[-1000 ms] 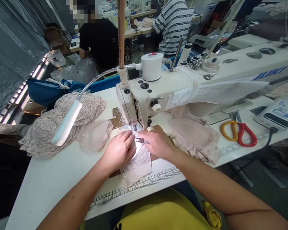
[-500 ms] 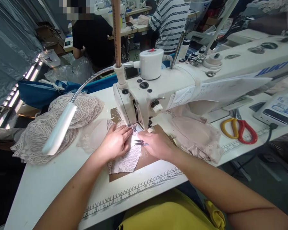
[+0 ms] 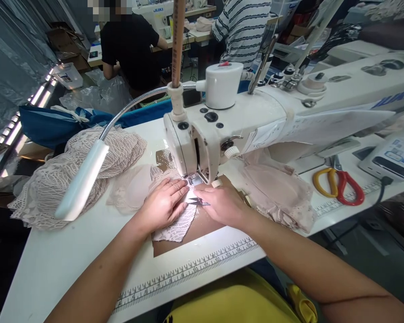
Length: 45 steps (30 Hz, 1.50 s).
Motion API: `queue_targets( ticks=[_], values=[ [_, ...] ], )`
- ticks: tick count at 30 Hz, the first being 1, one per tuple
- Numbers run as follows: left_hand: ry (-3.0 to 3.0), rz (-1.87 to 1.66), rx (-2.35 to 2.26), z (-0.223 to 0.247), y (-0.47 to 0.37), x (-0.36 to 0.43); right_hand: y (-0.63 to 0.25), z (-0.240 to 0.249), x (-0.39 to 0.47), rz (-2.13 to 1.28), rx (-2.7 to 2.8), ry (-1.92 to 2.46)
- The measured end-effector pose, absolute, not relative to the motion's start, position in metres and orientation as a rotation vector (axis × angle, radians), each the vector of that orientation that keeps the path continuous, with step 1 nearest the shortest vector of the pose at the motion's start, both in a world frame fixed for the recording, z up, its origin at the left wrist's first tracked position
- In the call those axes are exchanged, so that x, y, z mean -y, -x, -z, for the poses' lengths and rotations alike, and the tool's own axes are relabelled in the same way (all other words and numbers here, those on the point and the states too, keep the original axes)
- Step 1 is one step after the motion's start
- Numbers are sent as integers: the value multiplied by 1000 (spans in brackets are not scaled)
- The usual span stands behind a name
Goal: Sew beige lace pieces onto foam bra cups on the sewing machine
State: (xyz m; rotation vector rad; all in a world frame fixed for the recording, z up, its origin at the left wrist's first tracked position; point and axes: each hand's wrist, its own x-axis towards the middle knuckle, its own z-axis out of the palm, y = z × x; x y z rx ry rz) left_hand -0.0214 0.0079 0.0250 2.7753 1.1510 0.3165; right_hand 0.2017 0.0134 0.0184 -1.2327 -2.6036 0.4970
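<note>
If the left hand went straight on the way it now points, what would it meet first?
The left hand would probably meet the presser foot of the sewing machine first, just past its fingertips, though depth there is unclear.

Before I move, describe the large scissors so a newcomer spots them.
From the white sewing machine, look right, past the pale fabric. The scissors lie between it and a white device: one handle loop yellow, one red, unlike the small snips in the right hand.
</note>
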Motion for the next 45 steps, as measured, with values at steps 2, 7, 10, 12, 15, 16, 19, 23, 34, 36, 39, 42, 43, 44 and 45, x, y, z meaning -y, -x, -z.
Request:
queue_targets(
  ticks=[2, 7, 10, 12, 15, 16, 19, 23, 34, 36, 39, 42, 43, 44, 45],
  values=[
    [-2775, -305, -1158, -25, 23, -11, -200, -20, -14, -489, 2613, 1251],
    [-2753, -290, -1212, -26, 24, -17, -195, -20, -14, -551, 2589, 1329],
    [-2725, -304, -1267, -24, 25, -18, -195, -19, -14, -572, 2569, 1342],
    [-2700, -307, -1310, -23, 25, -17, -196, -18, -14, -573, 2561, 1325],
    [-2686, -316, -1372, -20, 24, -14, -197, -17, -13, -576, 2532, 1284],
    [-2691, -323, -1389, -20, 24, -13, -197, -17, -13, -575, 2519, 1275],
    [-2684, -345, -1471, -19, 24, -11, -197, -16, -11, -572, 2495, 1252],
    [-2587, -330, -1620, -26, 22, -5, -198, -13, -11, -597, 2471, 1216],
    [-2319, -322, -1415, -55, -10, 91, -195, -21, -7, -855, 2296, 947],
    [-2167, -526, -1383, -56, -3, 103, -192, -21, -1, -964, 2281, 896],
    [-1715, -807, -1497, -54, 15, 106, -190, -23, 6, -1127, 2184, 867],
    [-1117, -838, -1463, -49, 30, 96, -191, -28, 10, -1281, 2066, 799],
    [-973, -804, -1402, -48, 32, 92, -192, -29, 11, -1320, 2040, 771],
    [-881, -771, -1328, -47, 32, 88, -192, -30, 12, -1351, 2026, 746],
    [-832, -750, -1255, -46, 30, 84, -193, -31, 13, -1373, 2020, 728]
  ],
)
